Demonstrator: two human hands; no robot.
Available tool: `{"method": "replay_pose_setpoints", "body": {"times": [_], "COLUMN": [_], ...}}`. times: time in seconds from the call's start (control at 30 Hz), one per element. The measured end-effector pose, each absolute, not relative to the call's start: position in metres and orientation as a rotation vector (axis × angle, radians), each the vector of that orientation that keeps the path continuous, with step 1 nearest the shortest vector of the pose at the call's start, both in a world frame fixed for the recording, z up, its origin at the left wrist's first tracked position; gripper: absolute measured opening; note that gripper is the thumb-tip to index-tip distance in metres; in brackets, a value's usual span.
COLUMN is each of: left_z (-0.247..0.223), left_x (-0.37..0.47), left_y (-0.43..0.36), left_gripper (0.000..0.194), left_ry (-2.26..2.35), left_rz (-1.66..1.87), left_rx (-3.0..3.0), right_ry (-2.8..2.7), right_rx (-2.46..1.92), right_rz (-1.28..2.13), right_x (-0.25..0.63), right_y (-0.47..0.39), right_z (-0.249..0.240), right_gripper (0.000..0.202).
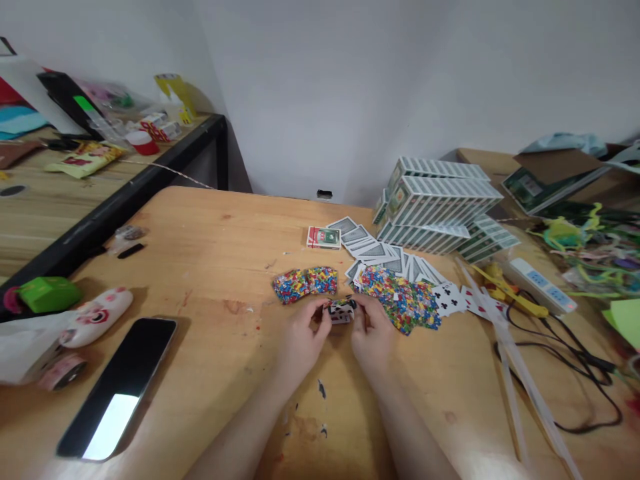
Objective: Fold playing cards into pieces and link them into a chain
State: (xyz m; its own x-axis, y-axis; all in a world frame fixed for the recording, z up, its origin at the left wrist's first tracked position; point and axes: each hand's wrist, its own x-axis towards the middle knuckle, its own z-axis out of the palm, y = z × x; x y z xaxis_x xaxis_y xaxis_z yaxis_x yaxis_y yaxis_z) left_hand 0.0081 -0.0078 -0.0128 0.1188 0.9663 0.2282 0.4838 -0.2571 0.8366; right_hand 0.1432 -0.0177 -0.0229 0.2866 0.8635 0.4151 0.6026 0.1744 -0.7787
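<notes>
Between my hands, low over the wooden table, is a small patterned card packet (341, 311), its details blurred. My left hand (306, 331) pinches its left side with thumb and fingers. The fingers of my right hand (371, 330) close on its right edge. Just beyond lie colourful patterned cards (323, 280) in a small fan, and a wider spread of similar cards (395, 291) is to the right. Behind them, grey-backed cards (373, 250) are strewn beside a red and green card box (324, 237).
Striped card boxes (440, 203) are stacked at the back right. A phone (120, 387) and a green object (50, 295) lie left. Glue sticks (520, 373), yellow pliers (515, 293), black cables and a power strip (543, 285) occupy the right.
</notes>
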Motion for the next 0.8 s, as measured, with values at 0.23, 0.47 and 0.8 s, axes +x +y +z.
{"method": "replay_pose_setpoints", "body": {"times": [0.23, 0.47, 0.8], "left_z": [-0.015, -0.014, -0.014], "left_x": [0.006, 0.004, 0.0], "left_y": [-0.006, -0.008, -0.006], "left_gripper": [0.016, 0.016, 0.022], "left_ry": [1.418, 1.513, 1.6], "left_rz": [1.119, 1.096, 1.19], "left_rx": [1.84, 1.992, 2.145], "right_ry": [-1.431, -1.527, -1.563], "right_rx": [-1.471, -1.51, -1.524], "right_rz": [0.365, 0.259, 0.325], "right_x": [0.139, 0.137, 0.132], "right_y": [-0.016, -0.02, -0.023], "right_z": [-0.021, -0.016, -0.011], "right_gripper": [0.009, 0.009, 0.017]}}
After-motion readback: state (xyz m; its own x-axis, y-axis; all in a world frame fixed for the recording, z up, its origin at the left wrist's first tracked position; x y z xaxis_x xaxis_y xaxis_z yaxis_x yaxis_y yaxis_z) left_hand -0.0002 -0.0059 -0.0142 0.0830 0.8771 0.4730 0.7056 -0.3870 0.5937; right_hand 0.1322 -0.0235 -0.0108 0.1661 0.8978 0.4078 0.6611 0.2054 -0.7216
